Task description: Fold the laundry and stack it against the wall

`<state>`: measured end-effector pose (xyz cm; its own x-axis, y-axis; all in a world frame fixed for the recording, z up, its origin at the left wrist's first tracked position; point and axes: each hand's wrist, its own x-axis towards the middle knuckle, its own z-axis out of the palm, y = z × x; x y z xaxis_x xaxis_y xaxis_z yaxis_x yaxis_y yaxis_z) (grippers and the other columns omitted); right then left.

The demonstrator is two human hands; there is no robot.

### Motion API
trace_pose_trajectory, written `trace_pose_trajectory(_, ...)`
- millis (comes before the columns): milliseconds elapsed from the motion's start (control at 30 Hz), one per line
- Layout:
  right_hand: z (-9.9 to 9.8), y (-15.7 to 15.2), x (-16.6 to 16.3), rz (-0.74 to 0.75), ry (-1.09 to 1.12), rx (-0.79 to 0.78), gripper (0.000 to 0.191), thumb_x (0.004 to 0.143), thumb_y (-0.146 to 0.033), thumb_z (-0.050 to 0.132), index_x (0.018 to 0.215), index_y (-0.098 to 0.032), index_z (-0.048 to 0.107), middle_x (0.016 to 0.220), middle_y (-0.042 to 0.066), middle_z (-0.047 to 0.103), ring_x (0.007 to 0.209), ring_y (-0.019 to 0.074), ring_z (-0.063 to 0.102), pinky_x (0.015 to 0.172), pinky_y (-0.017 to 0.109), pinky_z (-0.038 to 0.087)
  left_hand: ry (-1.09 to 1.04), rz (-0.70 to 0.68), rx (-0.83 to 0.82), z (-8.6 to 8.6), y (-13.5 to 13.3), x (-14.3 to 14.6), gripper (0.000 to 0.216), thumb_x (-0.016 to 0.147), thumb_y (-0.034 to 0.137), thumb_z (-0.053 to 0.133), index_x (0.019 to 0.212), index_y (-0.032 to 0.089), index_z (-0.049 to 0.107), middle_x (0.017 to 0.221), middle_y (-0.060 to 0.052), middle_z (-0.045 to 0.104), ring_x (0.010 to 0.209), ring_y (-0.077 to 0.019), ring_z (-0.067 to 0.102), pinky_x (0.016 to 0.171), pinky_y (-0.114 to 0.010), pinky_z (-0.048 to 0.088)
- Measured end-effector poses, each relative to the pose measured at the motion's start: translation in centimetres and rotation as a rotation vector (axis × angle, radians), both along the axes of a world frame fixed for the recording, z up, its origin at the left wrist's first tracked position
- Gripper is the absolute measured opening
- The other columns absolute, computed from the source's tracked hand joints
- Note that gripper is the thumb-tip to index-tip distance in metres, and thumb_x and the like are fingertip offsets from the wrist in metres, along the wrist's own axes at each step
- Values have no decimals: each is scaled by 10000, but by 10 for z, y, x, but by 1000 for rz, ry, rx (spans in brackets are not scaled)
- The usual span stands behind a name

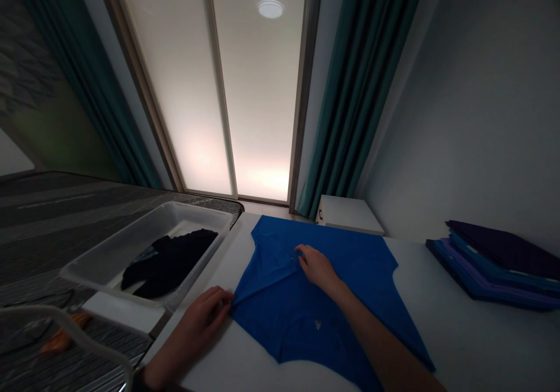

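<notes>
A blue T-shirt lies spread on the white table, its collar towards me and a small pale logo on the chest. My left hand pinches its left edge between thumb and fingers. From there a raised crease runs across the cloth to my right hand. That hand rests over the shirt's upper middle, its fingers loosely curved and thumb and forefinger slightly apart, with no cloth visibly gripped. A small pale mark shows on the fabric beside its fingertips.
A translucent plastic tub with dark clothes stands at the left. A stack of folded clothes lies on the white table at the right. Behind it stand a white cabinet and teal curtains. A pale curved tube crosses the lower left.
</notes>
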<state>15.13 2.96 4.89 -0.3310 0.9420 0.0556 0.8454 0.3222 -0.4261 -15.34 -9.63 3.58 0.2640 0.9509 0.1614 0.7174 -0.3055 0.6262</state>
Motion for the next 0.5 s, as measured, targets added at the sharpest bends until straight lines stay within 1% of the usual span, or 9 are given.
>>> trace_pose_trajectory(100,6,4,10,-11,9,-56,308,944,-205,396,1194,-218,574,1156,80,644,1018,204,619,756,296,477,-35,-6,-4,4,2,2,279,965,366,412,1011,219,644,917,-50,630,771,-170,593,733,-279,486)
trace_pose_trajectory(167,10,6,15,-27,14,-79,313,949,-208,389,1203,-215,572,1153,84,646,1010,206,621,742,296,484,-51,-13,-2,8,5,6,286,964,368,408,1004,216,648,897,-46,629,744,-165,589,704,-273,484)
trace_pose_trajectory(267,14,2,12,11,12,-26,308,949,-203,393,1190,-191,584,1146,90,644,1008,209,610,804,315,482,-53,-19,23,16,16,14,293,961,366,405,1022,211,646,923,-57,625,765,-171,593,707,-282,489)
trace_pose_trajectory(333,16,-5,3,102,0,41,302,950,-210,399,1170,-182,603,1135,95,644,1035,221,591,860,337,467,-44,-13,52,21,30,20,290,958,356,406,1048,212,641,953,-65,620,796,-178,597,726,-293,493)
trace_pose_trajectory(400,16,-16,-11,225,-7,99,309,952,-228,407,1190,-191,602,1154,96,636,1075,234,568,903,363,452,-33,5,98,25,51,25,288,954,341,404,1059,217,642,968,-65,621,812,-183,598,752,-307,495)
trace_pose_trajectory(500,12,-35,-30,396,27,147,369,948,-268,446,1301,-207,533,1288,92,579,1191,238,508,1012,405,398,16,69,201,23,92,30,283,934,275,406,1043,190,653,938,-73,624,816,-192,598,812,-335,483)
